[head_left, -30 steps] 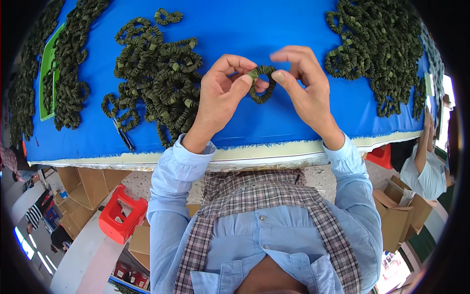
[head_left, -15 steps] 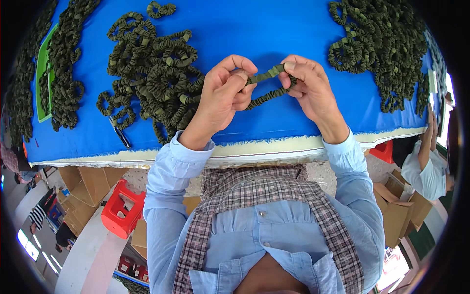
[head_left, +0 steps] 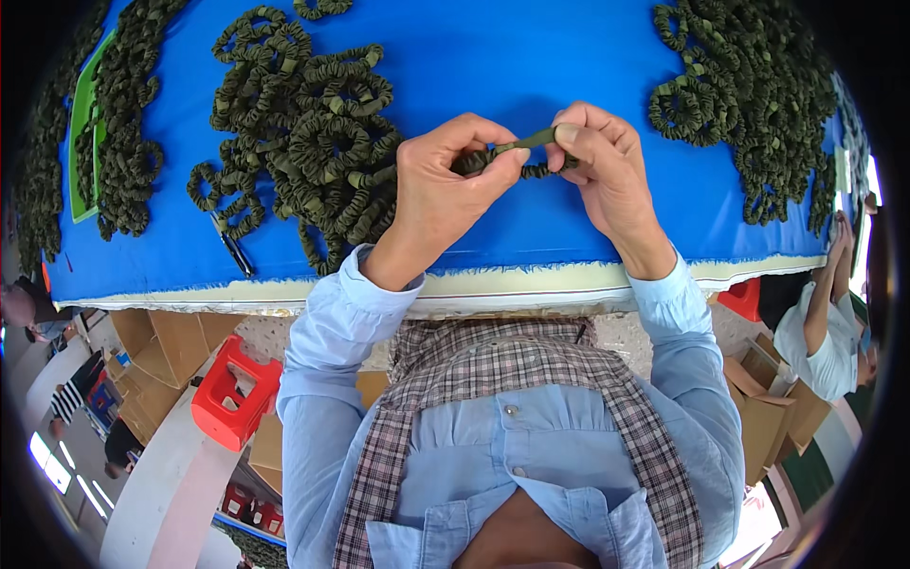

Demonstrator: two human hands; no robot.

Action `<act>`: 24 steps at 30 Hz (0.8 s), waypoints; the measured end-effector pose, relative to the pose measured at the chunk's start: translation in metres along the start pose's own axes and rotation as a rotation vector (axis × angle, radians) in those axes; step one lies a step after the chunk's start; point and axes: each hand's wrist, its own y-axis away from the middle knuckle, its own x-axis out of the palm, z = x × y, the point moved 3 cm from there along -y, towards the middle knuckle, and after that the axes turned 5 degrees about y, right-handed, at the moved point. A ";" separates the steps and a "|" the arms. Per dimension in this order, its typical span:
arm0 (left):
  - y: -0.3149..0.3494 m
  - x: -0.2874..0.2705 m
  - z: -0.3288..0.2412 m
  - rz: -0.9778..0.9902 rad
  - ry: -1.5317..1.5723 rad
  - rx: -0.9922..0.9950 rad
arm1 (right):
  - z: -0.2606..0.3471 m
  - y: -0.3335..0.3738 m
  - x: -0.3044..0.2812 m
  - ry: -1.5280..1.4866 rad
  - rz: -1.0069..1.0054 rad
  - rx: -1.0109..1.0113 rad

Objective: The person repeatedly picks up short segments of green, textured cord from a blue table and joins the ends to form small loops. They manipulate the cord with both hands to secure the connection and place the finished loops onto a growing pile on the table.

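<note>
The head-worn fisheye camera faces downward at close range onto the hands [head_left: 441,194], above the table [head_left: 540,232] near its front edge.

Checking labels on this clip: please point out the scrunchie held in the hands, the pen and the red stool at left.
Held scrunchie [head_left: 537,139]: head view, on its smooth, stretched stretch.
Pen [head_left: 238,254]: head view, on its dark part.
Red stool [head_left: 218,427]: head view, on solid plastic below its openings.

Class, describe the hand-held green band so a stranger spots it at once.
Find the blue tabletop, then its widest gap between heaps. There, the left hand and right hand hold one gathered green band; unlike the heaped ones, its smooth strip is pulled taut.
</note>
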 end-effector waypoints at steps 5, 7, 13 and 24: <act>-0.003 -0.004 -0.004 0.047 0.091 -0.046 | -0.002 -0.006 -0.014 -0.130 -0.023 -0.043; -0.005 -0.007 -0.005 0.085 0.133 -0.032 | -0.001 -0.007 -0.016 -0.126 0.019 -0.014; -0.006 -0.005 -0.009 0.155 0.191 -0.084 | -0.001 -0.007 -0.005 0.226 0.137 -0.046; -0.006 0.002 -0.001 0.238 0.437 -0.244 | 0.004 -0.001 0.004 0.293 0.255 -0.044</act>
